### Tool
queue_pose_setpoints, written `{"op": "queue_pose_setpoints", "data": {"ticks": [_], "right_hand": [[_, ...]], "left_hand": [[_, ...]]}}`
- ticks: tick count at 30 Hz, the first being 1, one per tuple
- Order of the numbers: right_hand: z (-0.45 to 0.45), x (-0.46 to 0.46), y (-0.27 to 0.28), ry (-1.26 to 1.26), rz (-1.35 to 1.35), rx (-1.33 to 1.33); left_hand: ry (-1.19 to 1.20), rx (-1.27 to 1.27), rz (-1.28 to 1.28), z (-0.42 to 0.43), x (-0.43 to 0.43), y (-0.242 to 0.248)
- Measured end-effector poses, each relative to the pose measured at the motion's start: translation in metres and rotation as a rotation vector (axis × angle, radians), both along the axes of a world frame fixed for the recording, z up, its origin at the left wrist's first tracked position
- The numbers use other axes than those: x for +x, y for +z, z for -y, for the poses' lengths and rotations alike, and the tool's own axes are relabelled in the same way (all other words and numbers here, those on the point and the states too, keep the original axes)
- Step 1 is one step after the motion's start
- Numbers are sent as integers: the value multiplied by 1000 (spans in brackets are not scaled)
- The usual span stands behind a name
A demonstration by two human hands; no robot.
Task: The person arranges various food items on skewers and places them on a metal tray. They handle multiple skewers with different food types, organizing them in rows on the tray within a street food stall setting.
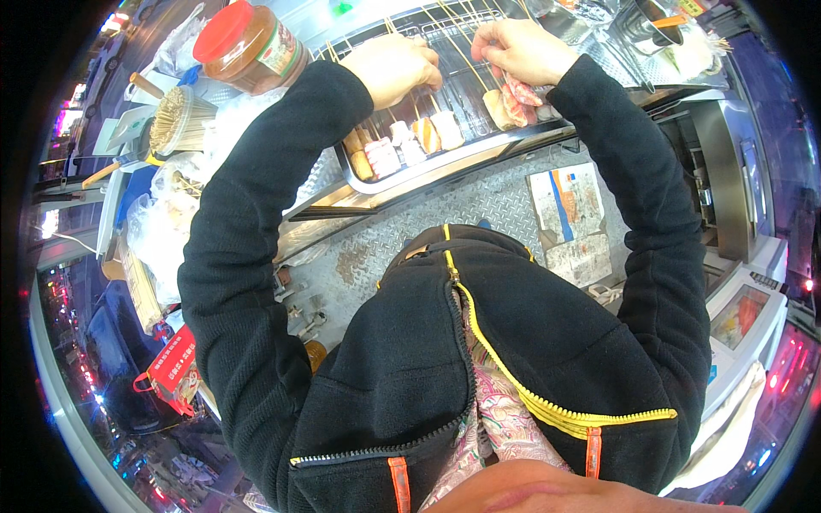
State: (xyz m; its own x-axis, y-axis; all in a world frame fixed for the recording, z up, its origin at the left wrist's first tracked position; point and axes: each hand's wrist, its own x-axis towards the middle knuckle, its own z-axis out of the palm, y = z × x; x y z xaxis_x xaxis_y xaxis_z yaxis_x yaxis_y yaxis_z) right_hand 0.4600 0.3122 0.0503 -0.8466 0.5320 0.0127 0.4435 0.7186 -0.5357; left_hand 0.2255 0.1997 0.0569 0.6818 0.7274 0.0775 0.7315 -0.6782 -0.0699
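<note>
A metal tray [369,186] with wire racks holds skewered foods, their bamboo sticks pointing away from me. My left hand [397,69] is curled over the sticks at the tray's left part. Below it lie a red-and-white piece [382,158], white pieces [447,130] and an orange-striped piece [426,134]; whether its hidden fingers grip a stick cannot be seen. My right hand [523,51] pinches a thin stick between thumb and fingers. Just under it are red-and-white pieces [523,93] and a tan roll [497,109] at the tray's near right edge.
On the left stand a red-lidded jar [247,48] of brown sauce and a tub of bamboo sticks [179,122], near plastic bags [170,224]. At the far right are a metal cup [648,29] and tongs [632,61]. Flattened cardboard [567,205] lies on the tread-plate floor [468,192].
</note>
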Motion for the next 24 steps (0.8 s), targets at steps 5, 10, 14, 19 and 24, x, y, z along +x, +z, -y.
{"op": "queue_pose_setpoints", "data": {"ticks": [5, 10, 14, 19, 24], "right_hand": [[3, 9, 19, -13, 14, 30], [17, 14, 55, -76, -102, -39], [18, 20, 56, -143, -101, -89], [26, 15, 65, -189, -23, -223], [1, -2, 10, -7, -57, 7]], "left_hand": [[-24, 41, 171, -12, 6, 8], [17, -47, 258, -27, 35, -11], [43, -168, 192, -37, 52, -16], [-8, -89, 261, -33, 36, -14], [44, -141, 212, -28, 17, -11]]}}
